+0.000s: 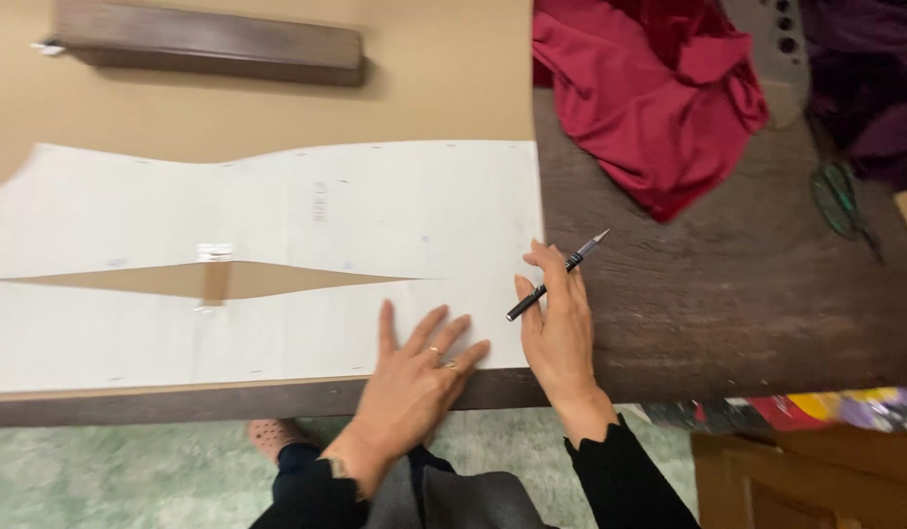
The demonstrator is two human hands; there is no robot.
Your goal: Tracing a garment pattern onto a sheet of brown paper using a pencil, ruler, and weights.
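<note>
While flat on the white pattern sheet (277,216), left hand (414,377) fingers spread — right hand (556,323), grip pinched on pen (556,276).

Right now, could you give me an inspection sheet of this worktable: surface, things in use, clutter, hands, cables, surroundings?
Surface: dark wooden table, partly covered by tan paper.
Things in use: white paper pattern with a long diamond-shaped cutout, lying flat on the tan paper; dark pen.
Clutter: red cloth heaped at the far right; green-handled scissors; long wooden block at the far edge.
Hands: left hand flat on the pattern, fingers spread, rings on; right hand holds the pen at the pattern's right edge.
Cables: nothing seen.
Surroundings: greenish floor; colourful fabric below the table edge.
</note>
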